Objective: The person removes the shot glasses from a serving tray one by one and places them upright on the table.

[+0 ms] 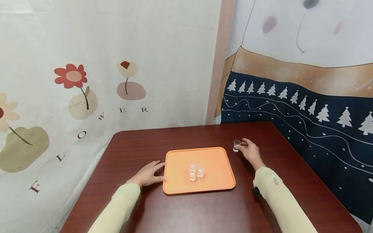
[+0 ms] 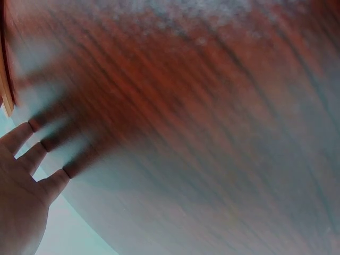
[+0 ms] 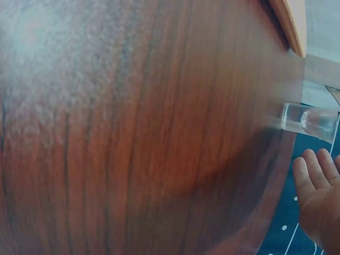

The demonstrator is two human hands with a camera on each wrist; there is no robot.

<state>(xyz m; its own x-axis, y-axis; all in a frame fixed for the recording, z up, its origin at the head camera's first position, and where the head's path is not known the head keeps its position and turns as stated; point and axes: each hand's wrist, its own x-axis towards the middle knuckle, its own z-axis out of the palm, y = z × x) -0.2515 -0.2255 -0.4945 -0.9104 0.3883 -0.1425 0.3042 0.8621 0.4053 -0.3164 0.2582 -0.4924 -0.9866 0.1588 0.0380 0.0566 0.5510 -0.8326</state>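
An orange tray (image 1: 214, 181) lies on the dark wooden table, with several small clear glasses (image 1: 192, 175) grouped near its middle. At the tray's left edge is my left hand (image 1: 148, 174), its fingers spread and its thumb and fingertips right at the rim. Another small clear glass (image 1: 236, 146) stands upright on the table beyond the tray's right side. Beside it is my right hand (image 1: 251, 152), thumb tip at the glass's side. In the right wrist view, the fingers (image 3: 314, 170) are loosely extended next to the glass (image 3: 311, 121).
The table (image 1: 186, 213) has rounded corners and a glossy surface. A white cloth with printed flowers (image 1: 73, 76) hangs behind and to the left. On the right hangs a dark blue cloth with white trees (image 1: 323, 113), close to the table's right edge.
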